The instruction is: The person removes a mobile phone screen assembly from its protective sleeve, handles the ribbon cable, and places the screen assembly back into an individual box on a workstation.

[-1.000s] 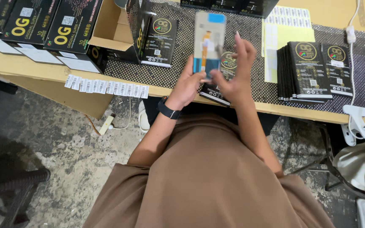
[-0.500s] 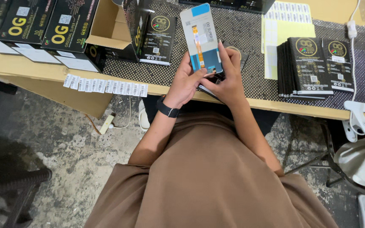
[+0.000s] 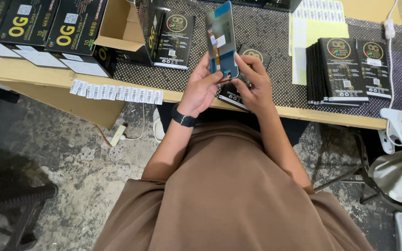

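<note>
My left fingers curl around the left edge of a phone screen panel, thumb pressed near its lower end, so my left hand grips it firmly. My right fingers pinch narrow at the panel's bottom right corner, where a small flex strip hangs; my right hand is closed on that corner. The panel stands tilted, nearly upright, raised above the table edge, its shiny face turned leftward with a blue tab at the top.

A black watch sits on my left wrist. Under my hands lies a flat black box on the dotted mat. Just left of it stands another black box, beside an open carton. To the right is a stack of black boxes, with label sheets behind it. A strip of labels hangs off the table's front edge. A white clamp grips the edge at far right.
</note>
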